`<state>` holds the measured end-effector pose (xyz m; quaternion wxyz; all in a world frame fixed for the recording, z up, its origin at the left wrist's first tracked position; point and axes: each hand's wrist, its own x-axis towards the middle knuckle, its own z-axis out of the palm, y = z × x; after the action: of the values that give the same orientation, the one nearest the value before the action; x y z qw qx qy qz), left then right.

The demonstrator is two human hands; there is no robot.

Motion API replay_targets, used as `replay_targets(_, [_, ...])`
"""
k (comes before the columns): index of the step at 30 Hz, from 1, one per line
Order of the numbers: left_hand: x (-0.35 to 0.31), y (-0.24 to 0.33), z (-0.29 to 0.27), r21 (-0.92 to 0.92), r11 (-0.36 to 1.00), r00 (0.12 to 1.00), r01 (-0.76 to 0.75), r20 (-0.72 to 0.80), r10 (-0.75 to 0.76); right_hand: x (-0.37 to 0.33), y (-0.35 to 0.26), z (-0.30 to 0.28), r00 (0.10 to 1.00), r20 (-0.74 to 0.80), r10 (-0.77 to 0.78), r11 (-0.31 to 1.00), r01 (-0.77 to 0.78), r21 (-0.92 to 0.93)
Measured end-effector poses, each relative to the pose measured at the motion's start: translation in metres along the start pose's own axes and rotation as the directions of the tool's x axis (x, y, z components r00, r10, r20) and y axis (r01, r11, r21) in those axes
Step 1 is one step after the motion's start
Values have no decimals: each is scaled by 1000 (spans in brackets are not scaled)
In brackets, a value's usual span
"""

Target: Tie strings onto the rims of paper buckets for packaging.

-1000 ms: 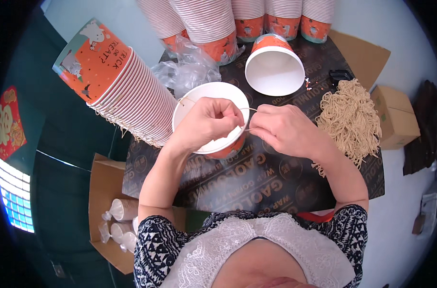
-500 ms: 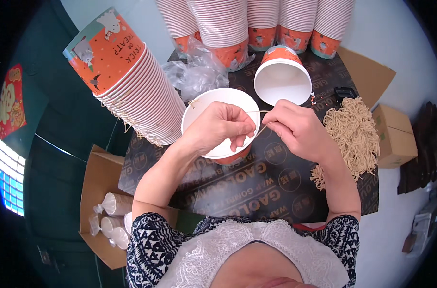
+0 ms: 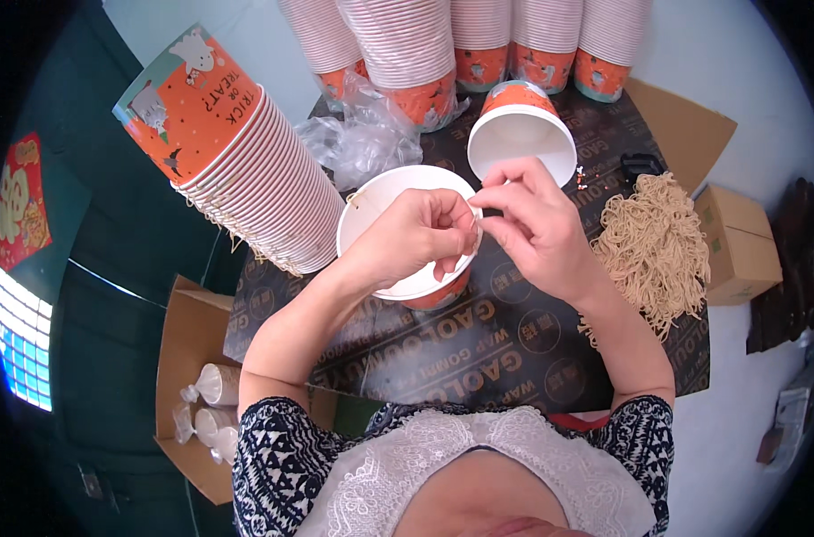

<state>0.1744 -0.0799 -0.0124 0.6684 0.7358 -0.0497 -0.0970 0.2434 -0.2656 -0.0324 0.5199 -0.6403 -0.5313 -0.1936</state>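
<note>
A paper bucket, white inside and orange outside, stands on the dark table with its mouth up. My left hand is closed in a pinch at the right part of its rim, on a thin beige cord. The cord's other end hangs at the rim's left side. Opposite it, my right hand has thumb and fingertips closed close to the left fingertips, on the cord's end, which is mostly hidden. A second paper bucket lies on its side just beyond my right hand.
A tall stack of buckets with cords leans at the left. More bucket stacks line the back beside crumpled clear plastic. On the right lie a heap of beige cords and a black object. Cardboard boxes flank the table.
My right hand has drawn in toward my left fingertips, its fingers lifting. The cord loop stretched between the hands no longer shows. The left hand has hardly moved.
</note>
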Motion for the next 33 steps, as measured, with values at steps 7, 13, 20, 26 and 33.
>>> replay_targets(7, [-2, -1, -5, -65, 998, 999, 8, 38, -6, -5, 3, -10, 973, 165, 158, 987, -152, -52])
replay_targets(13, [-3, -2, -7, -45, 999, 999, 22, 32, -20, -8, 0, -5, 946, 241, 217, 976, -207, -69])
replay_targets(20, [0, -5, -7, -35, 999, 999, -7, 39, 9, -8, 1, 2, 944, 238, 228, 974, -217, -70])
replay_targets(26, [0, -6, -8, -122, 992, 999, 38, 4, -38, -8, -5, 3, 954, 212, 213, 977, -206, -54])
replay_targets(33, [0, -7, -11, -227, 968, 994, 109, 8, -110, -12, -8, 9, 971, 213, 110, 993, -98, -66])
